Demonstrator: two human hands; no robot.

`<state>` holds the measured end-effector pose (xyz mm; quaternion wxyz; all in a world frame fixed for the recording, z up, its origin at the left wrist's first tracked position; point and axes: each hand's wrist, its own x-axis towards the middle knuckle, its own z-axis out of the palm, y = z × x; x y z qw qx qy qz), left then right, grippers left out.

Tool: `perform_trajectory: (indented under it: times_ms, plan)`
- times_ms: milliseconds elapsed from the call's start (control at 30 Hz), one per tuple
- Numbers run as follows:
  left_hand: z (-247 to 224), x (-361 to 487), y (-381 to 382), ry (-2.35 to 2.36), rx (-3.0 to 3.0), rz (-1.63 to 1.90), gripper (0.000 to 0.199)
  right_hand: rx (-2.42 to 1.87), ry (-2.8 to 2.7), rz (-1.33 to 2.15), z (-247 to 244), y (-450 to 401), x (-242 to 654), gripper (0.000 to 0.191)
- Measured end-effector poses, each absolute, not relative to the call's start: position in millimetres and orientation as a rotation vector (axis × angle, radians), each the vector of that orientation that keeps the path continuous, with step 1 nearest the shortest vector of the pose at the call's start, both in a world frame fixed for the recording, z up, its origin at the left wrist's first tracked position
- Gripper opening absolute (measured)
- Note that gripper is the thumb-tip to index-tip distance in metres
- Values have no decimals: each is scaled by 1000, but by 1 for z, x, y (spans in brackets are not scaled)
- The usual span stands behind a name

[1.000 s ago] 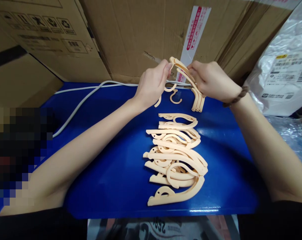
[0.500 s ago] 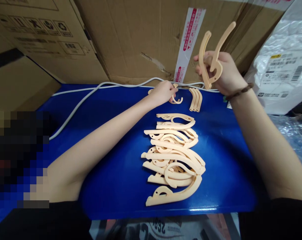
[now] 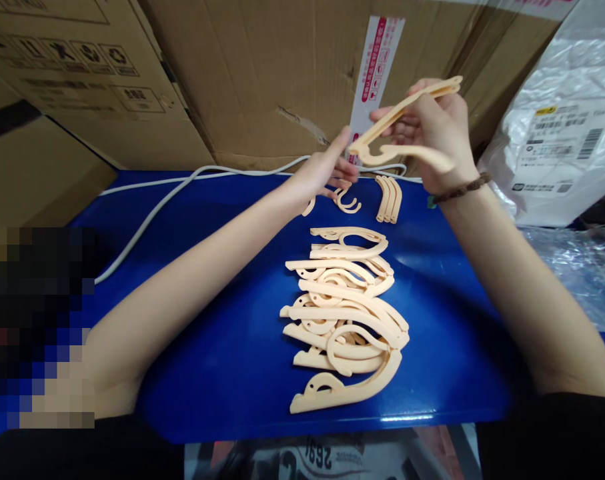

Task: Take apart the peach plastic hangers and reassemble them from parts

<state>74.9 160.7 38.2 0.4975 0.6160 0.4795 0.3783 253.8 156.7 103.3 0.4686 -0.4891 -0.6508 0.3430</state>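
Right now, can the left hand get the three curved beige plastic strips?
Probably yes: the left hand looks open and close by, and nothing lies on top of the three strips.

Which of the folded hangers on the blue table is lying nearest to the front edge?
The bottommost hanger in the picture. Only this one lies directly beside the bare front strip of the table; the other hangers lie farther back.

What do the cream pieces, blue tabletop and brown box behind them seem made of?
Cream pieces: probably moulded plastic, satin; even colour, rounded edges. Blue tabletop: glossy, perhaps plastic or lacquered board; bright reflections. Brown box: matte cardboard, by its torn paper layer.
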Motion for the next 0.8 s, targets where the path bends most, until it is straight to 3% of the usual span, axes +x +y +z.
perform_trajectory:
  times_ms: [67, 200, 267, 433, 633, 800]
  plan:
    - [48, 69, 152, 958, 1354, 836, 59, -1196, -1618, 735, 101, 160, 254, 11]
    - [59, 56, 142, 914, 1136, 1031, 28, -1278, -1809, 285, 92, 163, 255, 15]
    - [64, 52, 139, 917, 1063, 1099, 27, -1315, -1923, 52, 90, 158, 252, 13]
    - [75, 52, 126, 948, 1070, 1033, 34, -1396, -2347, -330, 86, 137, 236, 33]
    - [76, 58, 119, 1184, 1325, 946, 35, -1534, -2361, -119, 78, 132, 217, 30]
    - [60, 40, 137, 1297, 1727, 1274, 30, -1573, -2257, 261, 78, 158, 236, 36]
